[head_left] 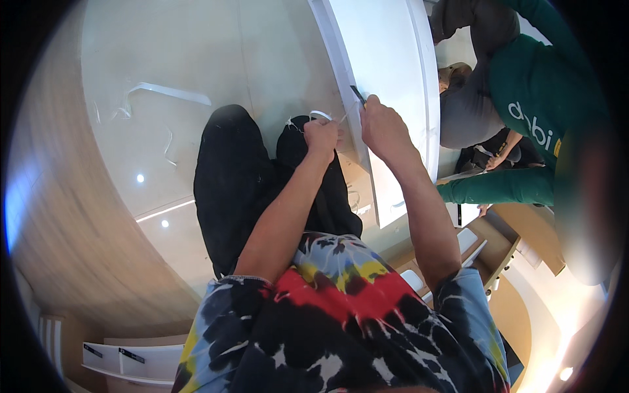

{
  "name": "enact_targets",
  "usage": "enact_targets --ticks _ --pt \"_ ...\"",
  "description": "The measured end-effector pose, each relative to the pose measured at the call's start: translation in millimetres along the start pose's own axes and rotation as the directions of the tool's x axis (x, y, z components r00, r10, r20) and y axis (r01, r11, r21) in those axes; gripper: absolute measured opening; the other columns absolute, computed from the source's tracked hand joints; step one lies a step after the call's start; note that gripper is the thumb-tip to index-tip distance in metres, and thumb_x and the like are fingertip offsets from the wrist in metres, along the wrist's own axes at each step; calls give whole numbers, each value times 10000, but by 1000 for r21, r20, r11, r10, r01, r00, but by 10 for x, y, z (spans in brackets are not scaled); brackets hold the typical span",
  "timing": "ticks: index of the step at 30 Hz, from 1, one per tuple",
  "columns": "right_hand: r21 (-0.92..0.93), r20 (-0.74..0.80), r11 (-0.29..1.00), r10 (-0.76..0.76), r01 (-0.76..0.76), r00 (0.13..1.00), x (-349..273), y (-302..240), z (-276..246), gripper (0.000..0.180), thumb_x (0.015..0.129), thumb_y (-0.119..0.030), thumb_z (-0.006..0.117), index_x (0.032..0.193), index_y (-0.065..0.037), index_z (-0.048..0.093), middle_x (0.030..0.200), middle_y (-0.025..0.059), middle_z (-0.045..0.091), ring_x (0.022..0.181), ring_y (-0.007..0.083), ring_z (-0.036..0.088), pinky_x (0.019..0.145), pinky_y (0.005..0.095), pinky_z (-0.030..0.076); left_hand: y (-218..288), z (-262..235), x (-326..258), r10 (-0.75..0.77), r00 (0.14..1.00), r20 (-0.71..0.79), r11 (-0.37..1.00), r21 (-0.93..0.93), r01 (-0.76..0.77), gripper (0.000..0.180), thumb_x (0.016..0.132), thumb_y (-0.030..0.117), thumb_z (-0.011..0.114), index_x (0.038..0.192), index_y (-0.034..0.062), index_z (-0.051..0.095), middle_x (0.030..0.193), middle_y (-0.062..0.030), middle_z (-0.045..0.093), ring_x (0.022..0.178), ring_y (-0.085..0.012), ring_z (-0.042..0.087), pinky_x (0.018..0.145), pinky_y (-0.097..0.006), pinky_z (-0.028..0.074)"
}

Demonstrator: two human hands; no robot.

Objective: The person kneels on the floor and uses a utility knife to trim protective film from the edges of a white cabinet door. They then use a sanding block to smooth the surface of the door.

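Observation:
My left hand [322, 139] is closed above my right knee, beside the edge of a long white panel [390, 65]. Its fingers pinch a thin white strip [321, 114] that curls up past the knuckles. Closed around a slim dark knife-like tool [357, 95], my right hand [385, 131] rests over the panel's near edge. The tool's end points up and to the left, and my fingers hide the rest of it. Small white scraps cling to my dark trousers [229, 157] by the left hand.
A bent white strip [173, 93] and a thin curled offcut [170, 147] lie on the glossy floor [196, 39] to the left. Beyond the panel at right, a person in a green top [524, 98] crouches. White parts with dark rails [141, 363] lie at lower left; wooden drawer pieces [491, 236] stand at right.

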State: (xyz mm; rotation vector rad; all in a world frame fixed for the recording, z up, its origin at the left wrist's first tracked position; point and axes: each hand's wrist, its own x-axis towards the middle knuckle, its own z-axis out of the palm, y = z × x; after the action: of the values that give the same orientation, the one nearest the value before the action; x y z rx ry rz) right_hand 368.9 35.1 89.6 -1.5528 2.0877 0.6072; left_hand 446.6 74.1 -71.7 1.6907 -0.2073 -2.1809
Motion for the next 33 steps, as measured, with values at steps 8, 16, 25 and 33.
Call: enact_targets --ticks 8,16,25,33 --pt "-6 -60 999 -47 47 997 -132 125 129 165 969 -136 474 969 26 500 798 253 676 797 425 694 705 496 566 -113 -14 -125 -40 998 -48 996 82 44 168 897 85 676 960 -70 676 849 -128 697 729 -222 722 537 -340 586" --pt "-53 -87 999 -8 4 996 -293 121 129 190 978 -180 492 954 9 485 764 236 676 768 393 701 677 489 568 -197 -89 -147 -25 998 -59 982 185 35 179 867 98 715 942 -62 689 853 -135 709 693 -188 710 511 -309 600" --pt "13 -42 1000 29 -28 999 -487 136 263 222 999 -203 498 960 15 488 771 274 655 777 449 668 716 548 513 -509 -225 -74 -57 998 -23 954 293 61 180 828 143 723 850 -34 744 756 -130 726 576 -221 705 547 -333 591" --pt "1 -42 1000 13 -13 999 -473 130 321 218 1001 -213 456 1009 4 473 759 242 660 754 432 675 674 531 535 -715 -272 -100 252 938 237 573 745 -342 222 806 197 701 806 -21 741 763 -225 702 619 -271 719 704 -387 586"
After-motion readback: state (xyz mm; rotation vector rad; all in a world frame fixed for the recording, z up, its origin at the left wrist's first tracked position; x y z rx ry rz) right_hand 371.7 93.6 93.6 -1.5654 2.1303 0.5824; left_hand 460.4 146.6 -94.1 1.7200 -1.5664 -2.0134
